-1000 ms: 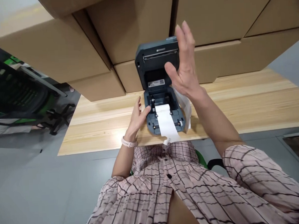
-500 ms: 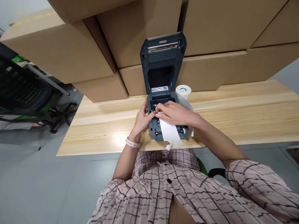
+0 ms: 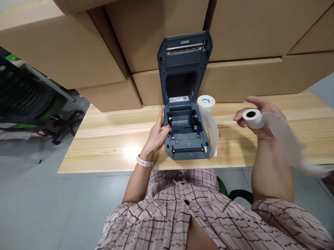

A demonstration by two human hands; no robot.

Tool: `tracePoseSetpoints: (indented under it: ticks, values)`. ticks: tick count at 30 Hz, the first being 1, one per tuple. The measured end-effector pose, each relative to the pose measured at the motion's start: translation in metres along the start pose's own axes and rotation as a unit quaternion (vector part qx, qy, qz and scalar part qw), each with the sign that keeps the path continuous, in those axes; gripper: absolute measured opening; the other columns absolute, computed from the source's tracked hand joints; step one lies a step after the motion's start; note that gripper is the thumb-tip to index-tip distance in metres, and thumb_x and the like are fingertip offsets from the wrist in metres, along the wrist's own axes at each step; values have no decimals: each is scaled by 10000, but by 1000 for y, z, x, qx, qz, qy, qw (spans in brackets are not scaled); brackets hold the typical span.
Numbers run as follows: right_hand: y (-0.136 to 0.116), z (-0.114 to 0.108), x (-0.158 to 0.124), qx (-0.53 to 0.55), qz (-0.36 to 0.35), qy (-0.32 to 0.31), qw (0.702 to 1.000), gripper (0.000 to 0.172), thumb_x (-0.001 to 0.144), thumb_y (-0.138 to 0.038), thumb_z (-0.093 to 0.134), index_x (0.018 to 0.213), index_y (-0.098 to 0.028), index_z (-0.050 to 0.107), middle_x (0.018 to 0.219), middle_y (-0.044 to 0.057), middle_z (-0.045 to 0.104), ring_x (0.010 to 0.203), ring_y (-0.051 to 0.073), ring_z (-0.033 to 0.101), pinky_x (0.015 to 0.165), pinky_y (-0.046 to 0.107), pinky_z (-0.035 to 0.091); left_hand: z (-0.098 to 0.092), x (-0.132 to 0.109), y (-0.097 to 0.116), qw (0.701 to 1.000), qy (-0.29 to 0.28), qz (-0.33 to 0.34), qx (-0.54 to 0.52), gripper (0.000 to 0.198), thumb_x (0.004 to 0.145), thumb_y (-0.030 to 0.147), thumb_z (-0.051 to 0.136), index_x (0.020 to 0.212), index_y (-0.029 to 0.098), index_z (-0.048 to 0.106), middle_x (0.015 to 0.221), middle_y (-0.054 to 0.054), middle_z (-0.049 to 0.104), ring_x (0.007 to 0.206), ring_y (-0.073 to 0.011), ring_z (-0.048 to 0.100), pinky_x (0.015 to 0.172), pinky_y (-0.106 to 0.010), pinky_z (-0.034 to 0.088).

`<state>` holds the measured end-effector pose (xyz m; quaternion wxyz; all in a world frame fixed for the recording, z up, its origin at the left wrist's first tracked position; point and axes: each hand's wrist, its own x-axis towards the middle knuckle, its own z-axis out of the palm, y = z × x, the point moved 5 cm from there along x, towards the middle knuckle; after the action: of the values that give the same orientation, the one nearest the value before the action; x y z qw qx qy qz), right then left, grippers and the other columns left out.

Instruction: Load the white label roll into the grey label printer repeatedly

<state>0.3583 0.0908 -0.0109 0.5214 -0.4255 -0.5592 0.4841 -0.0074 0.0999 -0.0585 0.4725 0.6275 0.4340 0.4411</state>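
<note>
A dark blue-grey label printer stands on the table with its lid tilted up and back. Its inside shows two black roll holders and a bare bay between them. My left hand grips the printer's left side, thumb over the rim. Off to the right, above the table, my right hand is turned palm up and holds a small white label roll. A long strip trails from that roll toward the lower right, blurred at its end. Beside the printer's right wall stands another white label roll, its strip hanging forward.
Large cardboard boxes are stacked along the back of the wooden table. On the left, beyond the table, is a black office chair; part of a person's leg and foot shows near it. The table's front edge lies close to my lap.
My right hand has lifted the small label roll out of the printer and carried it to the right, its strip trailing. My left hand stays at the printer's left side.
</note>
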Motion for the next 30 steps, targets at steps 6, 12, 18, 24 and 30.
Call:
tracePoseSetpoints:
  ticks: [6, 12, 18, 24, 30]
  values:
    - [52, -9, 6, 8, 128, 33, 991, 475, 854, -657, 621, 1241, -382, 632, 922, 69, 733, 652, 235, 608, 687, 475, 538, 1, 1, 3, 1000, 0, 4, -12, 782, 978, 364, 582, 1699, 260, 298, 1752, -114, 378, 1611, -300, 399, 1349, -538, 280]
    - [58, -17, 13, 38, 149, 46, 987, 739, 745, -524, 838, 1419, -393, 563, 1201, 51, 777, 1163, 316, 741, 983, 523, 618, 1, 1, 4, 1000, 14, -3, -6, 779, 974, 375, 582, 1691, 227, 316, 1761, -120, 359, 1612, -296, 398, 1352, -504, 288]
    - [63, -16, 20, 12, 112, 19, 993, 924, 622, -452, 946, 1450, -358, 546, 1220, 53, 773, 1308, 326, 695, 982, 484, 637, 1, 2, 3, 1000, 16, 7, -7, 773, 971, 365, 582, 1685, 217, 326, 1757, -134, 364, 1595, -299, 425, 1342, -518, 306]
    - [47, -24, 38, -63, 83, 10, 995, 833, 746, -482, 891, 1492, -417, 526, 1522, 55, 645, 1498, 306, 551, 1239, 542, 477, 1, 3, 2, 1000, 3, 7, -21, 794, 964, 392, 603, 1689, 240, 317, 1759, -126, 362, 1607, -301, 407, 1350, -521, 295]
    - [39, 21, 98, -149, 97, -130, 976, 1060, 543, -349, 991, 1497, -311, 531, 1601, 104, 579, 1543, 355, 477, 1303, 594, 363, 3, 4, 7, 998, -21, 16, -57, 846, 955, 381, 616, 1712, 266, 254, 1697, -121, 473, 1559, -286, 482, 1335, -524, 328]
